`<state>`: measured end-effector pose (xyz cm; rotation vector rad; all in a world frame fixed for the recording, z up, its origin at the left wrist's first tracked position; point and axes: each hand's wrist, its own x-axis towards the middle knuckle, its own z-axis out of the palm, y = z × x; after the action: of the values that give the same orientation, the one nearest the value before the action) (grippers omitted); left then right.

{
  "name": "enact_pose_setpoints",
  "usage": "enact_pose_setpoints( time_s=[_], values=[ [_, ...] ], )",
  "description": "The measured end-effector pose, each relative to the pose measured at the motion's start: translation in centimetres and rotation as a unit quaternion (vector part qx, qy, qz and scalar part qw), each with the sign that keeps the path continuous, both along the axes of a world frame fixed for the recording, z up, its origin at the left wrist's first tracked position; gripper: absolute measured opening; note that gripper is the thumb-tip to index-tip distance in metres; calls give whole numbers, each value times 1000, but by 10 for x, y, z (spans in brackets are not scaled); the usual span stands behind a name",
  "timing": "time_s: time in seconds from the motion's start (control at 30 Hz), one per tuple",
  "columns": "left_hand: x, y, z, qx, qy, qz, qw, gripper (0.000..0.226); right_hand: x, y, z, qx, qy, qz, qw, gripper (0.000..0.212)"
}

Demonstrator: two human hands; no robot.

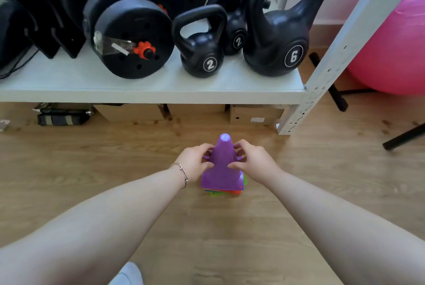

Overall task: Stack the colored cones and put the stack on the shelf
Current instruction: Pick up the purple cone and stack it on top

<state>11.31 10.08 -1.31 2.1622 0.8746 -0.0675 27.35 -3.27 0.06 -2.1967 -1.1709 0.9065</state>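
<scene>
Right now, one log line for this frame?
phase: stacked | left hand + right hand: gripping cone stack | stack: on floor | shelf: pending

Soft, even daylight; wide-angle edges bow, corners perhaps slightly blurred.

— Where are the hands?
— The left hand (195,162) and right hand (253,158) grip the purple cone (222,162) atop the cone stack (224,192) on the floor (207,227).
— The shelf (161,84)?
— It carries kettlebells (202,54).
</scene>
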Motion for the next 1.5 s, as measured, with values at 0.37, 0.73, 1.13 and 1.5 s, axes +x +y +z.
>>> enact_pose_setpoints(
  time_s=[0.37, 0.73, 1.13, 1.5],
  values=[
    [3, 2, -41, -16, -25, -16, 999, 52, -1, -3, -43, 3, -23, -7, 1000, 66],
    [-3, 0, -52, -23, -29, -2, 999, 53, 0, -6, -52, -9, -18, -7, 1000, 63],
    [-19, -7, -84, 8, 95, 57, 994, 55, 11, -16, -83, -115, 5, -49, 992, 69],
    [-19, -29, -105, -47, 107, 132, 984, 55, 11, -19, -105, -139, 104, -173, 970, 54]
  ],
)
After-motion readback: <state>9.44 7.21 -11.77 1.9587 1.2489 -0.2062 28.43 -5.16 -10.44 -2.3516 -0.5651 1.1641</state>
